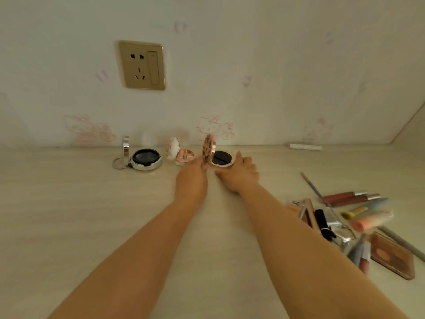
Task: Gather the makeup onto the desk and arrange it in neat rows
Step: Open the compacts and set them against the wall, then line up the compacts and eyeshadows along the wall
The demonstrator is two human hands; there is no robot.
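Three open round compacts stand in a row by the wall on the pale desk: a silver one with a key ring, a small white-and-pink one, and a rose-gold one with a patterned lid raised. My left hand holds the raised lid's lower edge. My right hand touches the rose-gold base from the right, fingers fairly straight. A loose heap of makeup lies at the right: lip gloss tubes, pastel tubes, a black lipstick, a brush, a brown palette.
A white stick lies against the wall at the far right. A gold wall socket sits above the compacts. A side panel closes the desk at the far right.
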